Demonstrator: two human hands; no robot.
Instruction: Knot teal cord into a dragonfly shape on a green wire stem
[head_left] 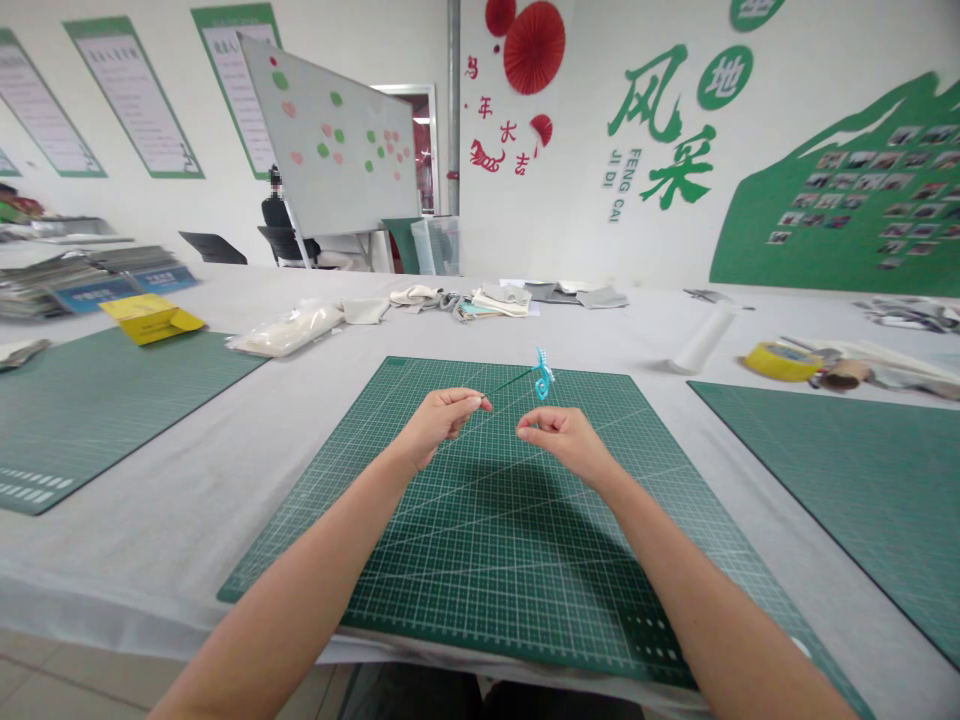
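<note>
My left hand (444, 420) pinches the lower end of a thin dark stem between thumb and fingertips. The stem slants up to the right and carries a small light-blue curled ornament (543, 378) with pale bead-like spots. Just below that ornament and apart from the left hand, my right hand (561, 436) has its thumb and fingertips brought together. Whatever lies in the right fingers, if anything, is too small to see. Both hands are held above the green gridded cutting mat (465, 560).
More cutting mats lie left (112, 410) and right (847, 480). Toward the back are a yellow folded card (152, 318), a plastic-wrapped white bundle (289, 330), fabric pieces (502, 300), a white roll (703, 340) and yellow tape (782, 362). A person (276, 208) sits near the whiteboard (337, 130).
</note>
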